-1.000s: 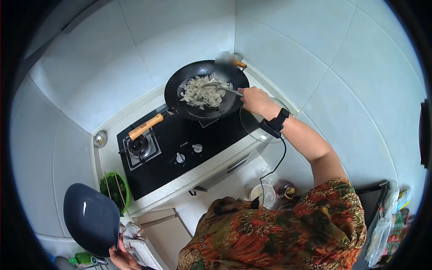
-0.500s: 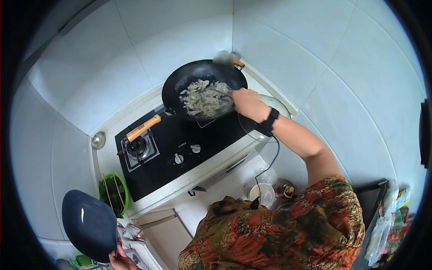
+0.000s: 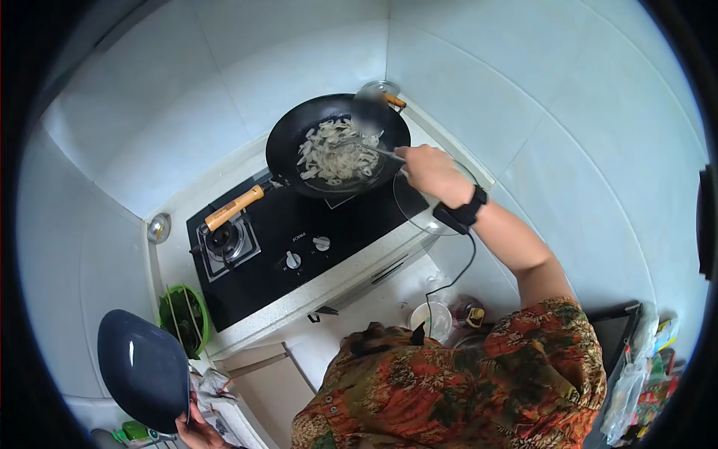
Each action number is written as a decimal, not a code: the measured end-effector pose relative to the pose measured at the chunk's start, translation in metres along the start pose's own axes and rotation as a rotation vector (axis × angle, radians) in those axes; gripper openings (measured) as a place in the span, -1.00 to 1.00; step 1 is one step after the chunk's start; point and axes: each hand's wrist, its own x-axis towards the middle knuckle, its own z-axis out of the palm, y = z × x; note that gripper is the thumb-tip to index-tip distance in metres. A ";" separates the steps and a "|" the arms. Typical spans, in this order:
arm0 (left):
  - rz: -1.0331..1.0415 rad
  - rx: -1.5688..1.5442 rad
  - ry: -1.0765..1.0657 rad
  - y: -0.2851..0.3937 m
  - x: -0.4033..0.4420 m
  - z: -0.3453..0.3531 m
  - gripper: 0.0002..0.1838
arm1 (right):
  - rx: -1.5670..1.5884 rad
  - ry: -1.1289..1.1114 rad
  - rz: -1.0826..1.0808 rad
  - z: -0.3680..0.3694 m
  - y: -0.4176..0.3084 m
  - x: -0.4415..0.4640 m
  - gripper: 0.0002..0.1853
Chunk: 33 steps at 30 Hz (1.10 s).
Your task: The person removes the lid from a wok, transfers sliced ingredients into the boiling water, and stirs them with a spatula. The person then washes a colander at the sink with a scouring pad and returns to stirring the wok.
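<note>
Head camera view: a person in a leaf-patterned shirt (image 3: 449, 389) works over a kitchen stove, body toward 5 o'clock on a clock face centered in the frame. Black glass tops the stove (image 3: 258, 284), reaching toward 8 o'clock. Near 12 o'clock, a black wok (image 3: 283, 150) sits on it. A dark bowl (image 3: 142, 367) is held tilted at 8 o'clock, beyond a green basket (image 3: 200, 342) of leaves on the counter. A clear lid (image 3: 410, 203) lies between 2 and 3 o'clock, partly under the right arm. The right hand (image 3: 432, 173), at 2 o'clock, has its fingers closed around a metal cooking tool (image 3: 383, 152) that reaches into the wok. At 7 o'clock, the left hand (image 3: 200, 432) grips the bowl's lower edge, its fingers partly hidden. Pale food slices (image 3: 336, 153) lie heaped in the wok, around the tool's far end.
</note>
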 end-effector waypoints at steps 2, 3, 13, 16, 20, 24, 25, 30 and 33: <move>0.003 0.021 -0.005 0.000 0.002 -0.007 -0.63 | 0.023 -0.024 -0.036 -0.005 0.010 -0.009 -0.70; 0.048 0.046 -0.065 -0.002 0.001 -0.010 -0.61 | 0.049 -0.040 -0.063 -0.006 0.011 -0.011 -0.67; 0.070 0.003 -0.075 -0.009 0.004 0.007 -0.61 | -0.006 0.052 -0.014 0.036 0.009 0.019 -0.67; -0.009 -0.015 -0.053 -0.006 0.008 -0.010 -0.62 | -0.029 0.010 -0.070 0.012 0.008 -0.006 -0.66; 0.014 0.013 -0.031 -0.006 -0.010 -0.002 -0.63 | -0.028 -0.031 -0.111 0.005 -0.001 -0.017 -0.59; 0.042 -0.012 -0.058 -0.006 -0.009 -0.003 -0.72 | -0.059 0.061 -0.131 0.026 0.005 -0.016 -0.53; 0.027 -0.030 -0.084 -0.005 -0.010 -0.005 -0.79 | -0.068 0.037 -0.136 0.029 0.006 -0.016 -0.52; 0.059 0.026 -0.001 -0.006 -0.023 0.002 -0.70 | -0.018 0.004 -0.101 0.046 0.013 -0.028 -0.56; 0.010 -0.045 0.002 -0.008 -0.026 0.000 -0.70 | -0.019 0.037 -0.090 0.063 0.024 -0.028 -0.54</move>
